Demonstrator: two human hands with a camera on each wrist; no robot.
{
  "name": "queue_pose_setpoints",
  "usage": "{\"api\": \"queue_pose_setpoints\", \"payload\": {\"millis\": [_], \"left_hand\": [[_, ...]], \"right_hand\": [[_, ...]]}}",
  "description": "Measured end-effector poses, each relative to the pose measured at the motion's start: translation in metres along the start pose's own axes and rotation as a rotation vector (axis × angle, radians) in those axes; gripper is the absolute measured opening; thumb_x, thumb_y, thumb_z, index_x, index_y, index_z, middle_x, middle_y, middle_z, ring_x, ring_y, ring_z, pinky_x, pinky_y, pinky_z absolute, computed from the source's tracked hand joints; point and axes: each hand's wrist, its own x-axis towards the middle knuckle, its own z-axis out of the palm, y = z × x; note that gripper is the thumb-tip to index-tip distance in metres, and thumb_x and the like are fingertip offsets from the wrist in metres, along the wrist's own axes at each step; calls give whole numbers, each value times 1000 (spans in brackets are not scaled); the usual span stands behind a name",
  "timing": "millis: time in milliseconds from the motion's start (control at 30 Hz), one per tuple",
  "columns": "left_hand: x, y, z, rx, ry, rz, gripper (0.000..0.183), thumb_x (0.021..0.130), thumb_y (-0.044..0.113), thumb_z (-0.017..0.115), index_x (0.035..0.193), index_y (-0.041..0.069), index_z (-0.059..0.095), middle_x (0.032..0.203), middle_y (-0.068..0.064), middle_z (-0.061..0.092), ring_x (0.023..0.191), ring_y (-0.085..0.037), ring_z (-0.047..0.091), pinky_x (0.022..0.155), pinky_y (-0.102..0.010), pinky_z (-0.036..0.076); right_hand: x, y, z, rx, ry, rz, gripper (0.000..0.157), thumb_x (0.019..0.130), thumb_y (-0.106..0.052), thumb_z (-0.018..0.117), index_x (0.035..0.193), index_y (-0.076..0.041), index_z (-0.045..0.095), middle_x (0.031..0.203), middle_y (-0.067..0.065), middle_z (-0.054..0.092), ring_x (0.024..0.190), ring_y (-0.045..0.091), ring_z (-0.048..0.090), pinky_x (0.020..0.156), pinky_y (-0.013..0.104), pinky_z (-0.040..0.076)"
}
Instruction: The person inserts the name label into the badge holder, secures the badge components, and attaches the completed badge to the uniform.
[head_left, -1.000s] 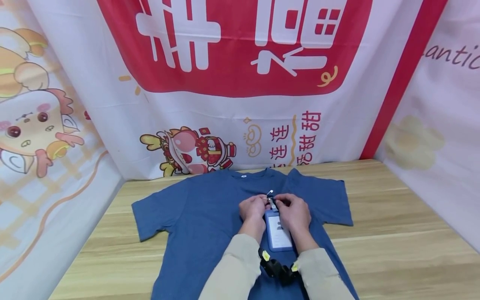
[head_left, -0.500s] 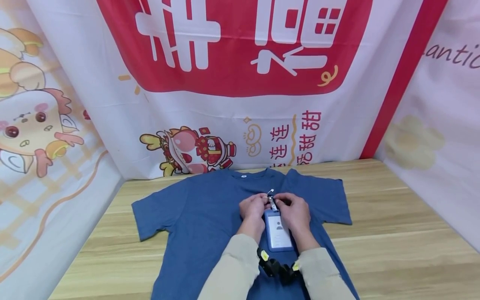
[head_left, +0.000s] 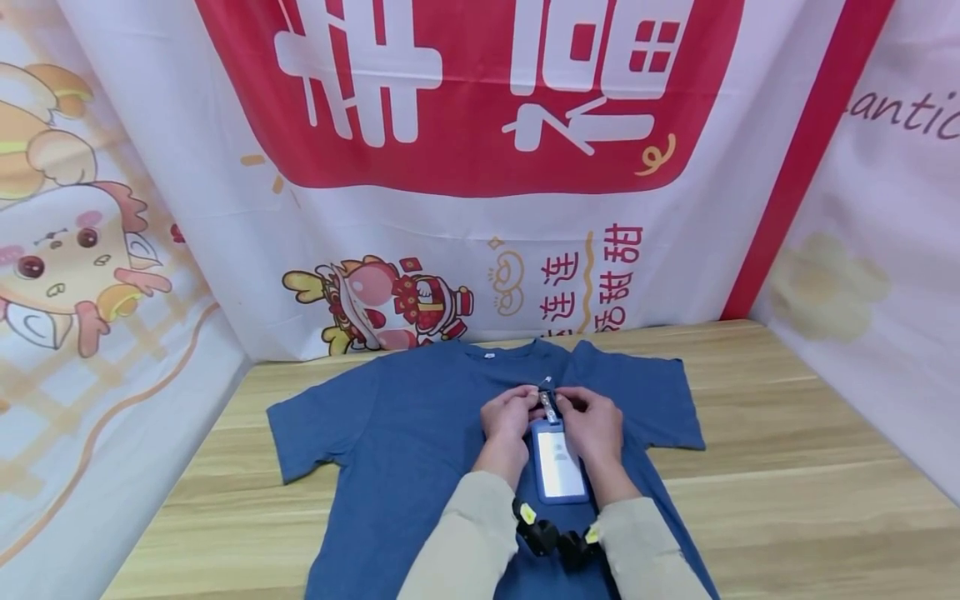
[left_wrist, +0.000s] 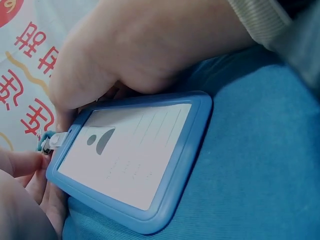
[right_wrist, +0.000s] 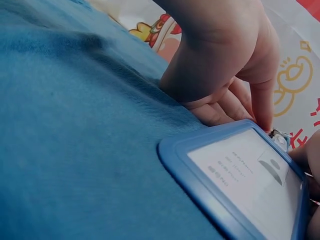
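Observation:
A blue-framed badge holder (head_left: 561, 467) with a white card lies on the chest of a blue T-shirt (head_left: 435, 433). Its metal clip (head_left: 549, 407) and short strap stand at the top, between both hands. My left hand (head_left: 507, 423) pinches the clip between thumb and finger, as the left wrist view shows at the clip end (left_wrist: 47, 147). From the other side, my right hand (head_left: 594, 427) curls its thumb and forefinger at the clip, its fingertips partly hidden. The left hand (right_wrist: 225, 55) rests low over the shirt in the right wrist view.
The shirt is spread on a wooden table (head_left: 787, 433), sleeves out to both sides. Printed cloth (head_left: 480, 225) hangs behind the table, with more cloth at left and right. Black wrist gear (head_left: 555, 537) sits between the two sleeved forearms.
The clip has shifted slightly right and turned a little between the fingers. The badge holder has tilted slightly, with more glare on its card. Both hands stay almost in place.

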Motion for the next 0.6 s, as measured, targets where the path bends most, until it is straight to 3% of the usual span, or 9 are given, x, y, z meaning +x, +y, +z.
{"api": "queue_pose_setpoints", "payload": {"millis": [233, 600], "left_hand": [[-1, 0, -2, 17, -35, 6, 13, 97, -1, 73, 107, -2, 82, 101, -10, 81, 70, -8, 71, 72, -23, 62], [-2, 3, -6, 20, -62, -5, 19, 98, 2, 74, 115, -2, 81, 102, -8, 82, 73, -7, 70, 72, -21, 59]], "right_hand": [[0, 0, -1, 25, -51, 18, 25, 100, -24, 77, 123, -14, 83, 123, 14, 81, 116, 34, 72, 97, 50, 56], [1, 0, -3, 50, -82, 29, 25, 100, -25, 78, 121, -12, 83, 122, 14, 81, 118, 35, 71, 99, 49, 56]]}}
